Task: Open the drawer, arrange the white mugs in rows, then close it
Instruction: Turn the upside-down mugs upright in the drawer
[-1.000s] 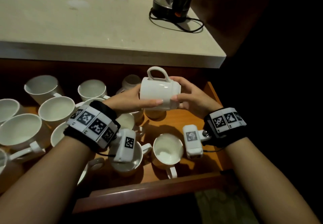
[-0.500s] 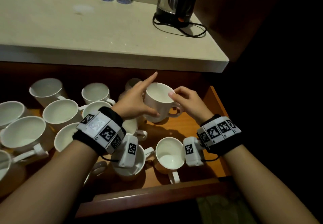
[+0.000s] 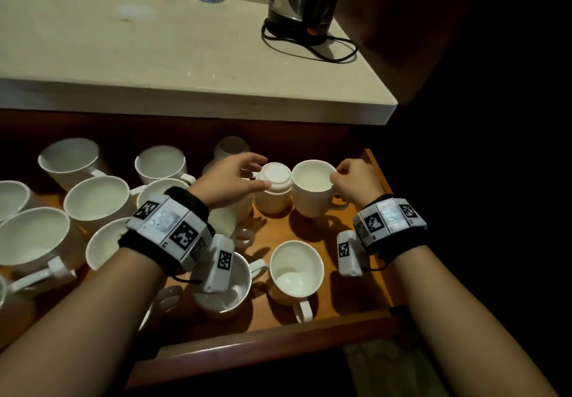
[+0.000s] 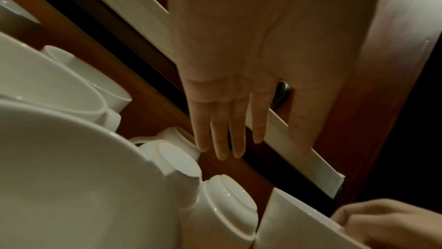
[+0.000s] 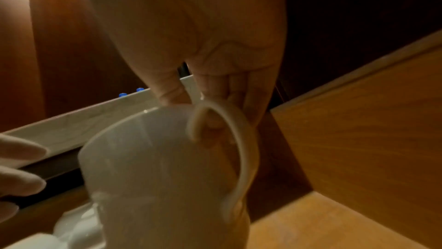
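The wooden drawer (image 3: pixel 278 344) is pulled open and holds several white mugs. At its back right an upright mug (image 3: pixel 312 189) is down at the drawer floor. My right hand (image 3: pixel 335 178) grips that mug, with the thumb on the rim (image 5: pixel 172 94) and fingers through the handle (image 5: pixel 239 139). Beside it on the left stands an upside-down mug (image 3: pixel 275 186). Above this one my left hand (image 3: pixel 247 177) hovers, fingers straight (image 4: pixel 229 130), holding nothing. Another upside-down mug (image 3: pixel 232 149) sits behind it in shadow.
Upright mugs (image 3: pixel 96 201) crowd the drawer's left half, and two more (image 3: pixel 295 269) (image 3: pixel 226 291) stand near its front. The drawer's right wall (image 3: pixel 376 173) is close to my right hand. Overhead juts a pale countertop (image 3: pixel 185 56) with a kettle (image 3: pixel 303 0) and its cord.
The mug held sideways in both hands was turned upright and lowered to the drawer's back right. My left hand let go and moved over the upside-down mug.
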Tool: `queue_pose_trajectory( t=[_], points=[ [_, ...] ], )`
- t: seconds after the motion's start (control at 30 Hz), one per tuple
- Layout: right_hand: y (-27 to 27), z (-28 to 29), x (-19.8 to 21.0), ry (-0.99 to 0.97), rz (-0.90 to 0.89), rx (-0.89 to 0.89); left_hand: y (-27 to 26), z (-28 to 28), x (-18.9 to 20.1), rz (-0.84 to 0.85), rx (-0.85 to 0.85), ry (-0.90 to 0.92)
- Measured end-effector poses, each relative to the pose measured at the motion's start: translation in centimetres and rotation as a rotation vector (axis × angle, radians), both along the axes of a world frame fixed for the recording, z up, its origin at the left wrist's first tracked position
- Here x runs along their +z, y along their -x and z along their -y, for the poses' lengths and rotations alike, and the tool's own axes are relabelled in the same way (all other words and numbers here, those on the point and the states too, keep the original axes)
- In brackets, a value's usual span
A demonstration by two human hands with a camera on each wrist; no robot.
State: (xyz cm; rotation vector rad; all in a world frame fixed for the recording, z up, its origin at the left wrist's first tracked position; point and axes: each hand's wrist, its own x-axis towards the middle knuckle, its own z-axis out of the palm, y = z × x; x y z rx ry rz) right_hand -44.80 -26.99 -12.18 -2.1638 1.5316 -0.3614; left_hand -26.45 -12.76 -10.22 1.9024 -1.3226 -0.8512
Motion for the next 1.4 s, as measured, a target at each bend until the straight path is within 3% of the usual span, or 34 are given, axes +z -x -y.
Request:
queue_pose_trajectory(
  t=[0.27, 0.4, 0.53, 0.6, 0.73, 0.9, 1.1, 1.4],
  points=[
    [0.0, 0.0, -1.7, -0.116, -0.203, -0.083, -0.9, 0.0, -0.5, 0.070, 0.079, -0.071],
    [-0.1, -0.4, -1.2, -0.018, -0.387, -0.064, -1.4, -0.1, -0.6, 0.089, 0.147, -0.082],
    [-1.9, -1.2, 0.0, 0.194, -0.200, 0.165, -1.7, 0.1, -0.6, 0.063, 0.191, -0.085],
    [-3.5, -1.6, 0.1, 0.162, -0.146, 0.367, -1.8, 0.1, -0.6, 0.053, 0.203, -0.082],
    [-6.7, -1.6, -0.4, 0.000, -0.257, 0.522, -2.1, 0.0, -0.6, 0.044, 0.236, -0.086],
    [-8.8, -1.6, -1.6, 0.012, -0.495, 0.547, -2.1, -0.1, -0.5, 0.033, 0.240, -0.085],
    [-8.0, -1.1, -1.7, 0.042, -0.403, 0.485, -2.0, -0.2, -0.2, 0.062, 0.236, -0.095],
    [-5.6, -0.4, 1.4, 0.017, 0.001, 0.388, -1.4, 0.1, 0.2, 0.002, 0.271, -0.015]
  ],
)
